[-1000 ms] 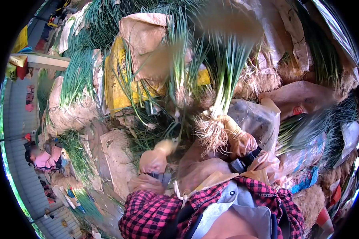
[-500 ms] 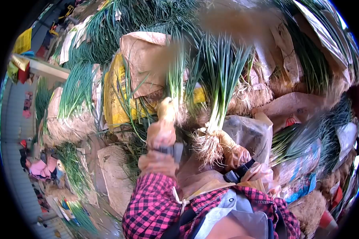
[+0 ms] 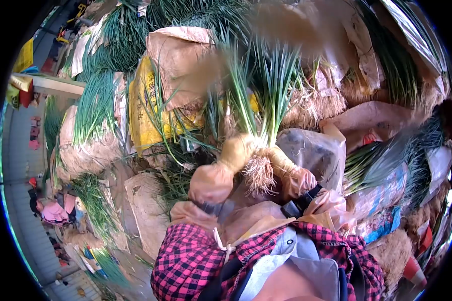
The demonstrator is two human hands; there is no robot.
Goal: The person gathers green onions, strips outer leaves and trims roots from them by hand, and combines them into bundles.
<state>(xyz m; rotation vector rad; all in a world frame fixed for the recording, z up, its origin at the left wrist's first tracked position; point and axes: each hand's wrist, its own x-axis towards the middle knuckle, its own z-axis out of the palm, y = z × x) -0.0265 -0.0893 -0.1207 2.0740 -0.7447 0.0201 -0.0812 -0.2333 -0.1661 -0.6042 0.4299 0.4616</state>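
Observation:
A bunch of spring onions (image 3: 275,95) stands upright before my chest, green leaves up and pale roots (image 3: 258,174) hanging down. My left hand (image 3: 237,152), in a yellowish glove, closes round the left side of the bunch near the white stems. On the right side, my right hand (image 3: 282,161) grips the same bunch at the root end, also gloved. The two hands nearly meet; the fingers are partly hidden by stems and roots. A few loose spring onions (image 3: 175,150) lie to the left of my left hand.
A yellow printed sack (image 3: 144,113) and a brown sack (image 3: 176,65) lie ahead on the left. Bundled spring onions (image 3: 93,113) rest at the left, with more onions (image 3: 371,168) at the right. A grey plastic-covered object (image 3: 314,155) sits beside my right hand.
My left hand has moved right, bringing more spring onions against the bunch in my right hand. My right hand has stayed almost in place.

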